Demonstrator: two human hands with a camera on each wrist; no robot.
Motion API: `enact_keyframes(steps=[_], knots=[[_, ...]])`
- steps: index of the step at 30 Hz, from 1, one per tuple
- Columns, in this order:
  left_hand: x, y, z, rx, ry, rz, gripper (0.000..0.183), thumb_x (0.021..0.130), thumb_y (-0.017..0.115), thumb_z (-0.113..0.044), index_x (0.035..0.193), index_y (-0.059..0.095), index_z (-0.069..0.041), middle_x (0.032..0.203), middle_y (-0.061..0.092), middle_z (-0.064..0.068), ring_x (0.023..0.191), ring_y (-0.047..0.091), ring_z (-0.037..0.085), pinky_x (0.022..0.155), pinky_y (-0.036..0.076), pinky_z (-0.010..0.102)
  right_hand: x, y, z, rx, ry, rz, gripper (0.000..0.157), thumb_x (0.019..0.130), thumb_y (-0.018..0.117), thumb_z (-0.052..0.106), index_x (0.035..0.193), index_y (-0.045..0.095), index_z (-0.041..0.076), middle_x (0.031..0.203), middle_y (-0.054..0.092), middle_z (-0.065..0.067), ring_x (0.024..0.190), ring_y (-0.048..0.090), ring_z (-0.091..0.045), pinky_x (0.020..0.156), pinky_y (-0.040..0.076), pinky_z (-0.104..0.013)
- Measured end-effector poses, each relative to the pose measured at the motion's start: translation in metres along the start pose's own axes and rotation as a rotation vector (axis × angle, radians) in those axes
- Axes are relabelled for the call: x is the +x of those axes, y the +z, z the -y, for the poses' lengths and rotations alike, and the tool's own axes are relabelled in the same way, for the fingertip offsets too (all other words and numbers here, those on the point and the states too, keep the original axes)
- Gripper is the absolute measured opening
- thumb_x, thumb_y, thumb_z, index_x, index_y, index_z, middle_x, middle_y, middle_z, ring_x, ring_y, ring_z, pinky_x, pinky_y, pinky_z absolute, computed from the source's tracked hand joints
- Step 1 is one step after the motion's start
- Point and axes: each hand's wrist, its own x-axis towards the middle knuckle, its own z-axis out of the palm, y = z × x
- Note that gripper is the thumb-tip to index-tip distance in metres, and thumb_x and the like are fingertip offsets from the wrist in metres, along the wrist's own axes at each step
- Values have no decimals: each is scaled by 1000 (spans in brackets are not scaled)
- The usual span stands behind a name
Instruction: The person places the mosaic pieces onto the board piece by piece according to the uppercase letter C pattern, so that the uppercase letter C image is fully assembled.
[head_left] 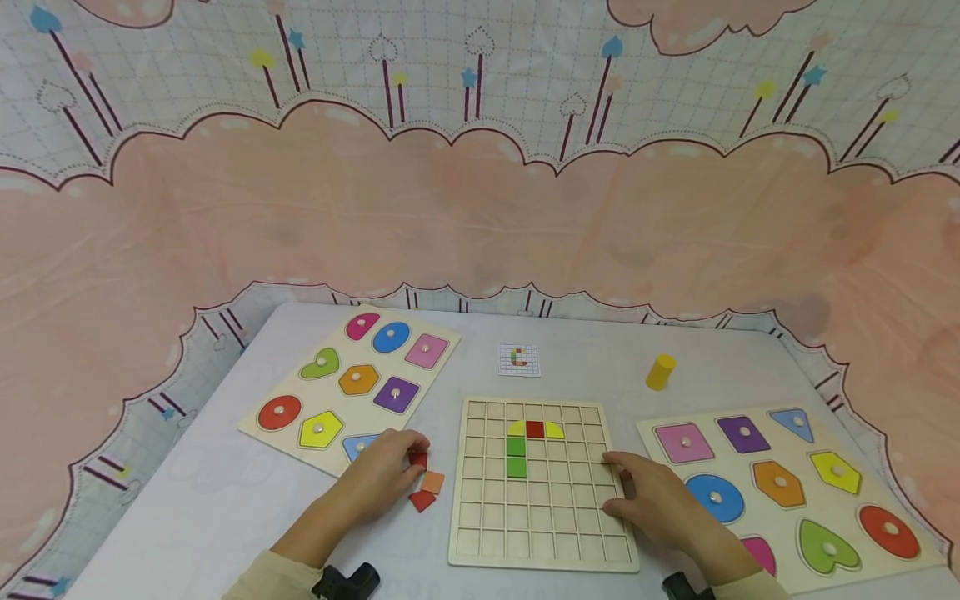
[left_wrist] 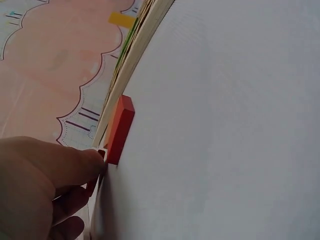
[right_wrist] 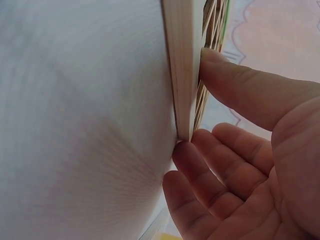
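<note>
My left hand (head_left: 386,471) pinches a small red tile (left_wrist: 95,175) between thumb and fingers, close over the table. Beside it lie an orange square tile (head_left: 432,482) and another red tile (head_left: 422,500). A wooden grid board (head_left: 543,546) lies in the middle. Near its top sit a red square (head_left: 535,429) between two yellow curved-edged tiles (head_left: 554,430), and two green squares (head_left: 516,457) in a column below the left yellow one. My right hand (head_left: 660,496) rests at the board's right edge, thumb on the rim, fingers relaxed against the side, holding no tile.
A knob puzzle board (head_left: 288,450) with coloured shapes lies at the left, and a similar knob puzzle board (head_left: 817,442) at the right. Behind the grid stand a small card (head_left: 519,360) with a coloured pattern and a yellow cylinder (head_left: 661,372).
</note>
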Motion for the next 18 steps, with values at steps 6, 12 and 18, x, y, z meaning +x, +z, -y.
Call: enact_keyframes(steps=[6, 12, 18], knots=[[3, -6, -8, 52, 32, -34, 24, 86, 79, -8, 108, 69, -8, 93, 62, -5, 92, 56, 15, 85, 56, 36, 0, 0, -1, 1, -3, 1, 63, 79, 85, 21, 135, 59, 6, 110, 66, -5, 104, 60, -25, 94, 48, -54], [5, -10, -20, 9, 56, -9, 26, 85, 78, -6, 110, 69, -5, 96, 64, -3, 98, 59, 20, 91, 55, 40, 1, 0, -1, 4, -1, 5, 63, 80, 84, 22, 135, 59, 7, 111, 66, -5, 105, 60, -26, 94, 48, -55], [7, -9, -28, -7, 78, 21, 27, 86, 79, -9, 111, 69, -6, 98, 64, -2, 98, 59, 19, 88, 56, 38, 2, 0, -1, 5, 5, 7, 63, 80, 84, 22, 135, 59, 7, 112, 67, -6, 106, 60, -26, 94, 48, -55]])
